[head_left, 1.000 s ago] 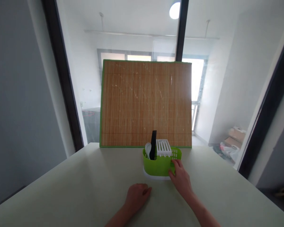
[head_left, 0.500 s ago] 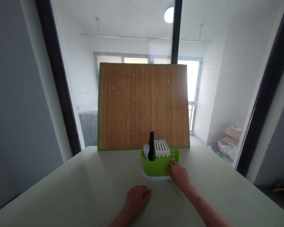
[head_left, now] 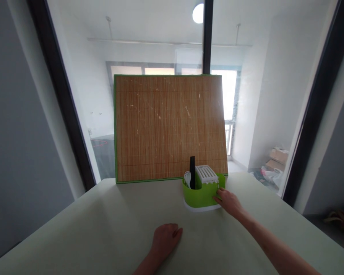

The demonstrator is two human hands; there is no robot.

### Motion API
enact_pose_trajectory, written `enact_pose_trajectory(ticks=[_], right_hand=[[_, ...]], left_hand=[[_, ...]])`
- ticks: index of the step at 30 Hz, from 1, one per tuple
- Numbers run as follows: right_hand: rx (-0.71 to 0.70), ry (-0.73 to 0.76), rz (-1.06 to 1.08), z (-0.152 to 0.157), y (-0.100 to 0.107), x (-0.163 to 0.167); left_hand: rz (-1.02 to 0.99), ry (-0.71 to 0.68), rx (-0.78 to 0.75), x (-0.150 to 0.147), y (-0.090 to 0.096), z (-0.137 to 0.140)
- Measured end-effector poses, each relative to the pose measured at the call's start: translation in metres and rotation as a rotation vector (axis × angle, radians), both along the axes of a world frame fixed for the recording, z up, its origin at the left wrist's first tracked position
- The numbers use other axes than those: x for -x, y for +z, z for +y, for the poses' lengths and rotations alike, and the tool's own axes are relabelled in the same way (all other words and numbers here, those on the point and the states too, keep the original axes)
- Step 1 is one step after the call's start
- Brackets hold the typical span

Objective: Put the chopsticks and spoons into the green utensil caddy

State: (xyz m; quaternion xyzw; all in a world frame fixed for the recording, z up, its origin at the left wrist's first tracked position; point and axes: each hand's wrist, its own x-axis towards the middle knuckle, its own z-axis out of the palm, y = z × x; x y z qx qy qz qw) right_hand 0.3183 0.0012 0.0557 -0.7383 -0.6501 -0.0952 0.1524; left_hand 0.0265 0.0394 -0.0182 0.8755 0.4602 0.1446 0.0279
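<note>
A green plastic utensil holder (head_left: 199,198) with a white base stands on the pale table (head_left: 123,225), right of centre. My right hand (head_left: 229,201) grips its right front wall, fingertips over the edge of an opening there. In the holder's left part stand white spoons (head_left: 187,178) and black chopsticks (head_left: 192,172). A white slotted rack (head_left: 206,174) sits on its middle. My left hand (head_left: 166,237) rests on the table in front of the holder, apart from it, its fingers curled closed with nothing visible in them.
A bamboo mat (head_left: 169,126) with a green border stands upright along the table's far edge, close behind the holder. Behind it is a glass partition with a dark upright frame post (head_left: 206,38). Cardboard boxes (head_left: 278,154) lie on the floor beyond, at the right.
The utensil holder has slid right and slightly away across the table, and turned a little, with my right hand on it. My left hand has stayed in place. The camera view has shifted slightly.
</note>
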Motion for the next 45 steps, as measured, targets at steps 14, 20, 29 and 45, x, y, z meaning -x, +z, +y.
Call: enact_pose_trajectory(ticks=[14, 20, 29, 45], right_hand=[[0.035, -0.122, 0.095, -0.016, 0.001, -0.158], [0.019, -0.154, 0.136, -0.022, 0.000, -0.208], [-0.109, -0.204, 0.147, -0.033, 0.000, -0.218], [-0.135, 0.612, -0.098, -0.034, -0.066, 0.101]], left_hand=[[0.049, -0.010, 0.002, -0.002, -0.001, -0.001], [0.065, 0.002, -0.028, -0.002, -0.002, -0.002], [0.059, 0.019, -0.026, 0.000, -0.004, 0.000], [0.047, 0.004, -0.053, -0.001, -0.012, 0.002]])
